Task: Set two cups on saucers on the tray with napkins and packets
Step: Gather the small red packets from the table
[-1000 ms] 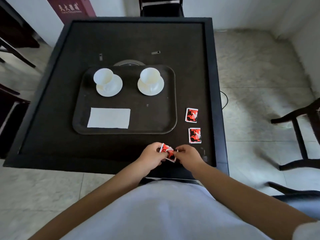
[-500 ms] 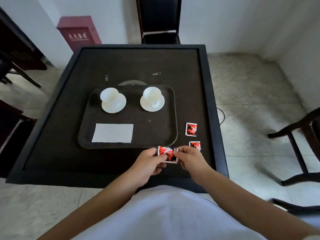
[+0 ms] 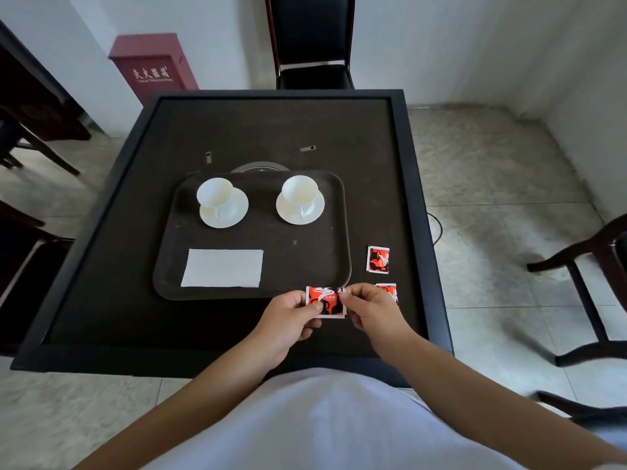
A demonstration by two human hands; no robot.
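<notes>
Left hand (image 3: 288, 313) and right hand (image 3: 369, 308) each pinch one edge of a red packet (image 3: 325, 301) just above the tabletop (image 3: 373, 147), at the tray (image 3: 339, 232) near rim.

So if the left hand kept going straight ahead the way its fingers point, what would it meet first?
Probably the near rim of the dark rectangular plastic tray. The left hand points away and slightly right, its grip on the red-and-black paper packet just short of that rim; height is unclear.
</notes>
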